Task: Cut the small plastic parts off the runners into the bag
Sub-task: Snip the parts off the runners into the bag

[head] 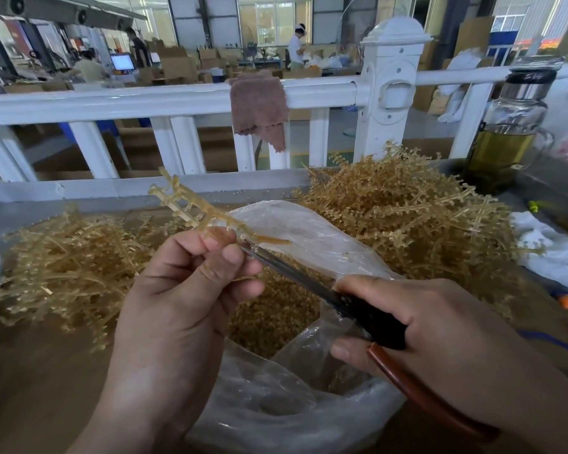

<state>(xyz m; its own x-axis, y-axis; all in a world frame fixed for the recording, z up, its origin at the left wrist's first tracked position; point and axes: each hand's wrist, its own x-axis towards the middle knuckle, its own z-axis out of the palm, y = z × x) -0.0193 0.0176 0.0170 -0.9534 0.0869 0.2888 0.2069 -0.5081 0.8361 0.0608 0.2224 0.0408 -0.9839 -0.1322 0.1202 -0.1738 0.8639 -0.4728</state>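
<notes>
My left hand (181, 290) pinches a yellowish translucent plastic runner (191, 204) and holds it slanted above the open clear plastic bag (309, 234). My right hand (423, 326) grips scissors (295, 270) with black and red-brown handles. The blade tips sit at the runner just beside my left fingertips. Inside the bag lies a heap of small tan cut parts (273, 319). A pile of runners (404, 217) rises at the right behind the bag, and another runner pile (66, 257) spreads at the left.
A white railing (177, 99) with a brown cloth (259, 106) draped over it runs behind the wooden table (40, 381). A glass bottle of yellow liquid (509, 132) stands at the far right. White cloth (551, 247) lies at the right edge. People work in the background.
</notes>
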